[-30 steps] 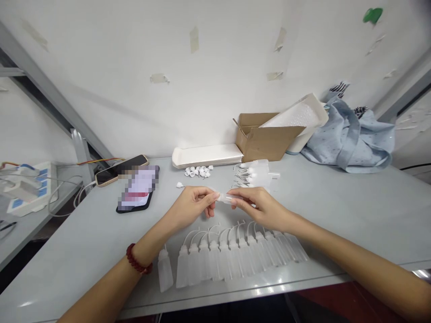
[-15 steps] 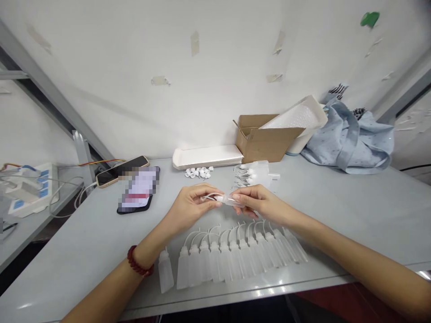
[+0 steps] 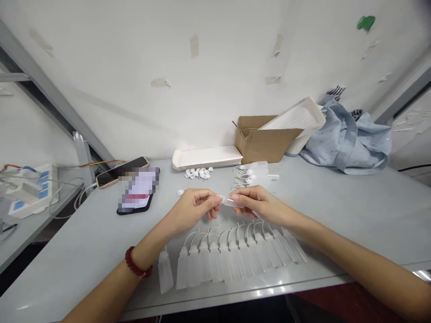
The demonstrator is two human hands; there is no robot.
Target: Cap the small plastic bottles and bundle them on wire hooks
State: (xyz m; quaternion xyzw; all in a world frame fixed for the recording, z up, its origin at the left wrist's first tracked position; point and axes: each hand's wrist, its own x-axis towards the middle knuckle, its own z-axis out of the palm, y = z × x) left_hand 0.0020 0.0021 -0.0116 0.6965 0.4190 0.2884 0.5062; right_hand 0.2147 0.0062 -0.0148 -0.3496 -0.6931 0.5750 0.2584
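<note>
Whitish wall fills the bkgd from 10 o'clock thru 2, w/ old tape scraps stuck on at approx 10, 11, 12 & 1, plus a green pc. up at 2. Soft diag. shadow on it at 10. Grey metal post slants down at 10; another grey post btwn 2 & 3. Grey table spans the lower half, w/ bright light glints along its front edge at 5. Lower grey shelf btwn 8 & 9. Dk red area below table, btwn 4 & 5; can't tell if floor.
</note>
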